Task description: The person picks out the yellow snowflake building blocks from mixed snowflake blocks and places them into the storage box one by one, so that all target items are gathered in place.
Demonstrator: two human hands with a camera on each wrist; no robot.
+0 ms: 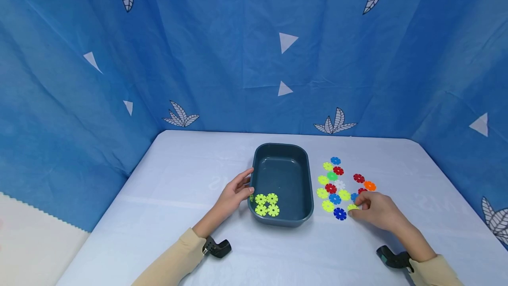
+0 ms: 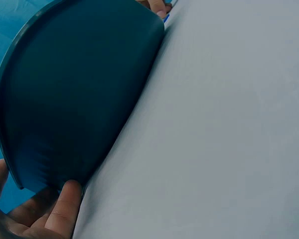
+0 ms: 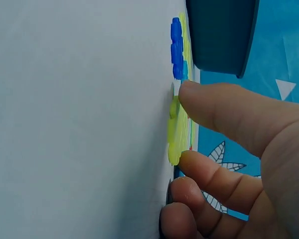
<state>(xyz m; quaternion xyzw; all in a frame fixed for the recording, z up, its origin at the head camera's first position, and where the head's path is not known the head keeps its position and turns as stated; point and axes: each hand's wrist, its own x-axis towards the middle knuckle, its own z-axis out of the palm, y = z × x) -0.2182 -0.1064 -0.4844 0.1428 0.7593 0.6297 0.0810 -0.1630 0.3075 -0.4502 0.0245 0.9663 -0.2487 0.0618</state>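
A dark teal plastic tub (image 1: 285, 222) stands on the white table, with several yellow interlocking snowflake discs (image 1: 273, 210) lying flat in its near left corner. My left hand (image 1: 235, 192) touches the tub's left side, its fingertips against the outer wall (image 2: 74, 124). To the right of the tub, my right hand (image 1: 377, 210) pinches a yellow snowflake disc (image 3: 177, 134) between thumb and forefinger, low at the tabletop. Beside that hand lies a dark blue disc (image 1: 340, 214). The fingers partly cover the pinched disc and a lighter blue disc (image 1: 354, 197).
Several loose discs lie right of the tub, among them a red disc (image 1: 338, 171), a green disc (image 1: 332, 175), a white disc (image 1: 339, 185) and an orange disc (image 1: 370, 186). A blue patterned curtain (image 1: 238, 56) rises behind the table.
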